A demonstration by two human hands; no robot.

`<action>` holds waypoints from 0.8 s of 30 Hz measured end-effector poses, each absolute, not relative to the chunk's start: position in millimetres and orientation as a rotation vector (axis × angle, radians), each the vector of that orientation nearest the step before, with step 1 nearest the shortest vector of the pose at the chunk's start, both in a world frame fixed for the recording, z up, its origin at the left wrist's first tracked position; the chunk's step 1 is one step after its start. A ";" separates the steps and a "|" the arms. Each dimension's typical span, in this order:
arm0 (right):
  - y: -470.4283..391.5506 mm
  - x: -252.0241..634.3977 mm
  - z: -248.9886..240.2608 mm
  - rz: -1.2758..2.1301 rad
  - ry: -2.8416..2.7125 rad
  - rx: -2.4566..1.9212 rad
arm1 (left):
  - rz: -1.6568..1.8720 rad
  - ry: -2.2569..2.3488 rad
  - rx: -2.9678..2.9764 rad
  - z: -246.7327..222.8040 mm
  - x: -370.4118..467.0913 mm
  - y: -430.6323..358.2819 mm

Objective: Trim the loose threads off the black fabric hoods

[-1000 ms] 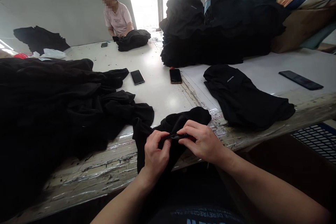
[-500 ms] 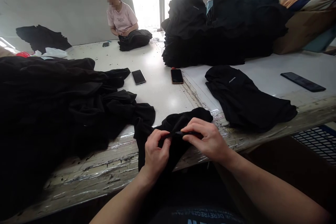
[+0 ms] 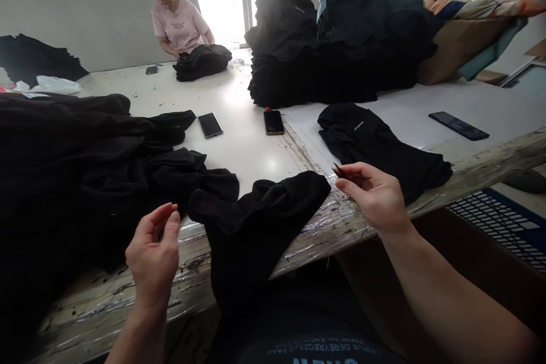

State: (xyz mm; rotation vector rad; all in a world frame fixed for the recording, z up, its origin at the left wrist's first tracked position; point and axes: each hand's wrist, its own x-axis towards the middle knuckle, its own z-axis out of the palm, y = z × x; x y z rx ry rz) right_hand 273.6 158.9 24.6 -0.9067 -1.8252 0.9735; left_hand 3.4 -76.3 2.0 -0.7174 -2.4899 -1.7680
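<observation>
A black garment [image 3: 251,227] lies rumpled over the table's front edge and hangs down toward my lap. My left hand [image 3: 154,247] is raised to the left of it, thumb and fingertips pinched together; whatever may be between them is too small to make out. On the other side, my right hand [image 3: 377,196] is closed around small dark thread snips [image 3: 339,171], their pointed tips sticking out past the fingers. Neither hand touches the garment. Just behind the right hand lies a folded black garment [image 3: 375,133] with a small white print.
A large heap of black garments [image 3: 85,170] covers the left. Tall black stacks [image 3: 315,62] stand at the back beside a cardboard box [image 3: 452,48]. Several phones, one of them a black phone [image 3: 458,125], lie on the table [image 3: 256,153]. Opposite, a co-worker [image 3: 181,28] sits by folded black cloth.
Both hands have let go of the black garment and moved apart, left hand to the left, right hand up and right. The dark snips now show in the right hand. The view has shifted right.
</observation>
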 end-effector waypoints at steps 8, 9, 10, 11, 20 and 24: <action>152.7 215.8 -16.6 0.747 -2.455 -0.851 | -1.859 -2.914 -0.752 -29.4 -14.0 -68.3; 155.5 211.4 -18.9 0.722 -2.495 -0.841 | -1.881 -2.888 -0.775 -26.5 -16.8 -63.9; 160.4 208.9 -17.4 0.713 -2.495 -0.840 | -1.936 -2.838 -0.789 -19.7 -20.8 -59.0; 167.1 208.0 -11.5 0.708 -2.474 -0.844 | -2.012 -2.768 -0.796 -8.7 -25.8 -53.8; 224.3 229.3 107.2 0.456 -1.746 -0.873 | -2.327 -1.945 -0.819 114.3 -31.3 -21.0; 220.4 238.1 72.8 0.492 -1.906 -1.021 | -2.953 -2.276 -0.694 48.5 9.7 -19.5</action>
